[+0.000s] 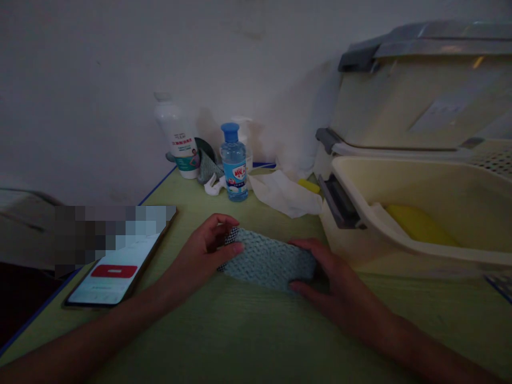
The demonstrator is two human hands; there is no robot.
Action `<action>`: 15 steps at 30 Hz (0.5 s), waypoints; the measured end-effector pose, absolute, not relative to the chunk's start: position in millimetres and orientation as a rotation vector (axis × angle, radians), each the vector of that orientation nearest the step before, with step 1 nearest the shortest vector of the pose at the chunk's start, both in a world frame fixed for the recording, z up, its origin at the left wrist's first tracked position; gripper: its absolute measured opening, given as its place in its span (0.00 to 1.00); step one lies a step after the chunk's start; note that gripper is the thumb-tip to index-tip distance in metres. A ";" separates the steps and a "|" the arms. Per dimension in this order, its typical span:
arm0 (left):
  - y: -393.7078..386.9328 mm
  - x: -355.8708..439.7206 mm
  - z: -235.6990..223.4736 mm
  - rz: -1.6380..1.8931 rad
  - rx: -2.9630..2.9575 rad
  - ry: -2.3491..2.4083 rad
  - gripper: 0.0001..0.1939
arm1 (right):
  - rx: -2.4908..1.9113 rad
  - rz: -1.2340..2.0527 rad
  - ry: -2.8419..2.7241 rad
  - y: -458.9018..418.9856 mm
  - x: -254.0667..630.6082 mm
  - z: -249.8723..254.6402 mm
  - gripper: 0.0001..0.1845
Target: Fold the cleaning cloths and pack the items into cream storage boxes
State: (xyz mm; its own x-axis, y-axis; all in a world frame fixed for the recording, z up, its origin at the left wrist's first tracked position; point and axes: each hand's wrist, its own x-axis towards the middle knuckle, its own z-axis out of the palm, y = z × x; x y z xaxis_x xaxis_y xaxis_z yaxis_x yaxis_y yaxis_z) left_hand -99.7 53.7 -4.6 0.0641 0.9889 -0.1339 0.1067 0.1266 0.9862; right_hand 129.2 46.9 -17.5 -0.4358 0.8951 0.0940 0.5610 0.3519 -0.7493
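Observation:
A flat, oblong pale blue-grey piece with a knitted-looking texture [268, 261] is held between my two hands, low over the table's middle. Its left end has a black-and-white checked edge. My left hand [216, 245] grips that end, thumb on the front face and fingers behind. At the other end, my right hand [324, 272] is closed around the piece, with fingers at the top edge and thumb at the bottom. Whether it is a pouch, a pad or a folded cloth I cannot tell. Behind it stands a clear blue bottle with a blue cap [235, 168].
A lit phone [120, 261] lies at the left. At the back are a white bottle [178, 138], a crumpled white tissue [286, 194] and a grey cloth [208, 168]. An open cream storage bin [340, 256] at the right holds something yellow [420, 224]. A wall rises behind the table [240, 330].

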 end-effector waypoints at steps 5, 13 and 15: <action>55.3 -103.3 -8.1 1.051 1.279 1.285 0.12 | -1.256 1.107 -2.067 45.0 127.7 -11.7 0.15; 53.5 -102.1 -6.6 0.991 1.593 1.473 0.12 | -1.246 1.336 -2.018 47.9 126.4 -9.4 0.12; 52.1 -101.7 -6.1 0.982 1.659 1.518 0.13 | -1.222 1.388 -1.987 48.7 126.1 -10.0 0.10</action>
State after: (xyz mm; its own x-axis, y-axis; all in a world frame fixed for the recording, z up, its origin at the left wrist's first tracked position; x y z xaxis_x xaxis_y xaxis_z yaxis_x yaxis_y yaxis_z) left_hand -101.7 52.1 -6.1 0.0376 0.9955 0.0870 0.4872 -0.0943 0.8682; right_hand 126.1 48.7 -10.0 -0.5232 0.8412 -0.1364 0.4172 0.1133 -0.9017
